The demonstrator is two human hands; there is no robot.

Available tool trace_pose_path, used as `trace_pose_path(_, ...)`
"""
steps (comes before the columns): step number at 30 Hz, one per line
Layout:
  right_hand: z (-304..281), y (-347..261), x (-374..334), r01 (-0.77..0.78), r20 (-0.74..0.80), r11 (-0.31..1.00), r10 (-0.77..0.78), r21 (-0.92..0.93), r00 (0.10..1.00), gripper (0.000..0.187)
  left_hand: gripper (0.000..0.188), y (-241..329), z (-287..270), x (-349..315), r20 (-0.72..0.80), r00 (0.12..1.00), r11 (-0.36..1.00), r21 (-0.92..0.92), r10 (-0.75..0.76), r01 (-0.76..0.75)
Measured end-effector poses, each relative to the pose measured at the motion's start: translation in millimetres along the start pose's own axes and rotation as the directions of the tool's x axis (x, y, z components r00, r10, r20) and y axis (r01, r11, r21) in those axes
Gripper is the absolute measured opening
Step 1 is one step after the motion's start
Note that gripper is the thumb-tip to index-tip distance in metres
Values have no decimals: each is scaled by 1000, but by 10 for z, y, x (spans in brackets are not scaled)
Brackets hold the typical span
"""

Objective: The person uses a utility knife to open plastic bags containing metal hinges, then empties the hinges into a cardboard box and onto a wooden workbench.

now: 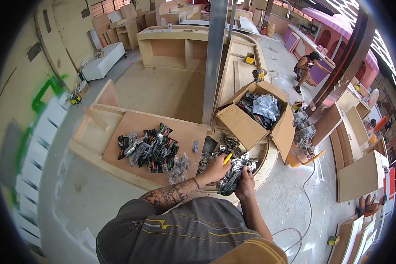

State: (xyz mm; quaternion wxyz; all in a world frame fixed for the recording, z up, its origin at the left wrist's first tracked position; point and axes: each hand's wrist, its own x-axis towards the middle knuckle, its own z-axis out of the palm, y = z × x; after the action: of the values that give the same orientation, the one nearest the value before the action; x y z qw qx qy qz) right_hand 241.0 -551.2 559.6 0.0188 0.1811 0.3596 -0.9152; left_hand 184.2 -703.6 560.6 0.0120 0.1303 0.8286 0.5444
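Note:
My left hand (213,170), on the tattooed forearm, is closed round a slim yellow tool (227,159) that looks like a cutter knife; its blade end is hidden. Close beside it, my right hand (245,183) grips a black-and-green plastic packet (227,188) with shiny metal pieces at its top. Loose metal parts (231,143), which look like hinges, lie in a heap just beyond both hands. To the left, a pile of black-and-green packets (156,149) rests on a brown board (119,125), with crumpled clear plastic (178,169) at its near edge.
An opened cardboard box (246,125) full of packets stands beyond my right hand. Past it lies a yellow drill (259,74). A metal post (213,66) rises behind the bench. At right are an orange stool (306,159) and a floor cable (310,198). Another person (304,70) crouches farther off.

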Motion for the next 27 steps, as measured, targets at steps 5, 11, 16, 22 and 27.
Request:
trace_pose_path(5, -389, 281, 65, 71, -79, 953, -98, -294, 992, 25, 21, 129, -170, -123, 60, 963, 962, 58, 263, -266)
trace_pose_path(11, -214, 211, -105, 251, 81, 671, -274, -697, 958, 31, 28, 104, -364, -240, 262, 964, 996, 59, 52, -70)
trace_pose_path(16, -108, 186, 8, 299, 160, 583, -278, -755, 947, 36, 34, 39, -438, -172, 271, 963, 988, 152, -4, -39)
trace_pose_path(22, -146, 383, 283, 167, -62, 800, -247, -577, 967, 44, 27, -84, -435, -262, -74, 996, 999, 26, 40, -39)
trace_pose_path(27, 48, 281, 102, -198, -203, 889, 122, -413, 971, 57, 18, -197, -525, -361, -66, 955, 913, -318, -289, 255)
